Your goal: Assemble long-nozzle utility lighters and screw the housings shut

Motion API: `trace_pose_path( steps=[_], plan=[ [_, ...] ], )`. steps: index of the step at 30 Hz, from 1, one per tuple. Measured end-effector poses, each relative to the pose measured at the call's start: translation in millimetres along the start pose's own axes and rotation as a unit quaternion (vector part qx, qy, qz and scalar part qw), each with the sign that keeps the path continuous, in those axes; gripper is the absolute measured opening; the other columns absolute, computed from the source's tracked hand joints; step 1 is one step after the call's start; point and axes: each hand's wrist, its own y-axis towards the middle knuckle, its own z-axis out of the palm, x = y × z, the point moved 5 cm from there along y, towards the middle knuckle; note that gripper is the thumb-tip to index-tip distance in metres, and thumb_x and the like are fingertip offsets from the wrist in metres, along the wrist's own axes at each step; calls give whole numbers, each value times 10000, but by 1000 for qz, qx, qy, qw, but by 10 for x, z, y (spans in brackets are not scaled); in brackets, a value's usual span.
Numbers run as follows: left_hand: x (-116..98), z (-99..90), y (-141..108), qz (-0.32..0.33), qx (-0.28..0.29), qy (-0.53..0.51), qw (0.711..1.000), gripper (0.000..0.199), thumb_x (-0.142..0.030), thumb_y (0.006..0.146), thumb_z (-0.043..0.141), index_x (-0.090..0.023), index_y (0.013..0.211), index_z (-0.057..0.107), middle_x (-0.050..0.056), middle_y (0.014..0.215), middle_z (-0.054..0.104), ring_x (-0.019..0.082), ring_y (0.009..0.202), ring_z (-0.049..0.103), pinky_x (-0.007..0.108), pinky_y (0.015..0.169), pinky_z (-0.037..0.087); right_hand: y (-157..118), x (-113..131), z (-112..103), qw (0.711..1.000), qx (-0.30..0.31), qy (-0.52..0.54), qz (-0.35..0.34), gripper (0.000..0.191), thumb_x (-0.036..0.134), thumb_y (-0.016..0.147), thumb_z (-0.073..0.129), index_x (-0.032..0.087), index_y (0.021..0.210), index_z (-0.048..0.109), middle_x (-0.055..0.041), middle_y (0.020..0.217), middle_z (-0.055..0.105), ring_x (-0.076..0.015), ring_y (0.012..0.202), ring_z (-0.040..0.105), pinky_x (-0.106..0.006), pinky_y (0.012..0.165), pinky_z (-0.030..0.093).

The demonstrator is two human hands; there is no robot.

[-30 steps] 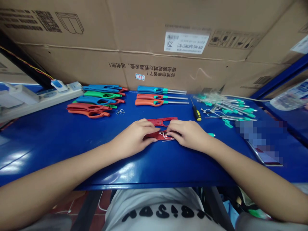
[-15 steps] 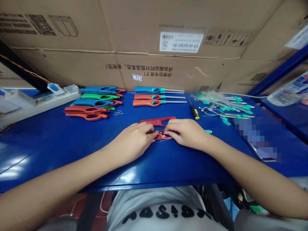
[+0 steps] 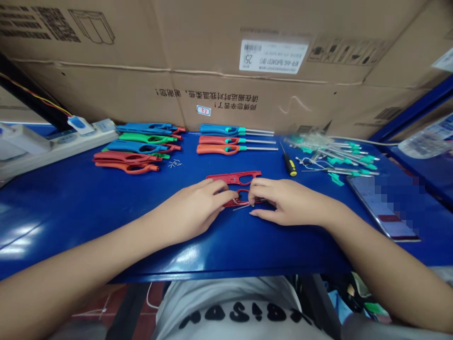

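The fingers of my left hand are closed on the left end of a red lighter shell half, which lies on the table with its inside up. A thin white wire and a thin rod run along its near edge. My right hand is over the right end, index fingertip touching the wire and shell, thumb held apart below. Its palm hides that end. Just beyond lies a second red shell half, its inside facing up, partly behind my left fingers.
Stacked coloured lighter shells and small screws lie at the left. Three assembled lighters lie at the back. At the right are a screwdriver, a pile of metal tubes with teal parts and a phone. Cardboard stands behind.
My right thumb has parted from the index finger, and the hand has shifted slightly right and nearer me. More of the shell's trigger opening shows. My left hand stays on the shell.
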Motion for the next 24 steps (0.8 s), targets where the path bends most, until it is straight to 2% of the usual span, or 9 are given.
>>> trace_pose_path(
  steps=[3,8,16,24],
  plan=[
    [-20,17,-2,27,12,24,999,362,-122,981,491,-239,1288,643,96,1226,613,275,1129,575,439,959,524,10,16,21,1000,1,-9,-6,90,288,946,609,203,971,623,-36,1045,644,-166,839,613,-277,691,425],
    [-9,38,-16,30,22,34,999,412,-90,956,500,-242,1313,639,104,1227,601,273,1123,568,432,958,524,49,-7,49,999,-37,-4,-1,143,252,1012,486,194,1001,616,-38,977,664,-170,833,615,-286,708,432],
    [-12,41,-3,30,27,47,998,433,-106,956,504,-249,1346,624,108,1248,598,286,1139,557,450,972,520,67,-55,34,998,-64,-10,-12,136,247,989,540,174,938,643,-65,970,654,-182,836,613,-292,718,463],
    [-2,30,-15,24,22,31,999,441,-92,944,511,-263,1331,635,106,1239,597,279,1130,571,440,961,518,36,-37,7,997,-66,-27,-22,121,237,958,591,183,951,699,-62,976,690,-182,840,651,-291,729,488]
  ],
)
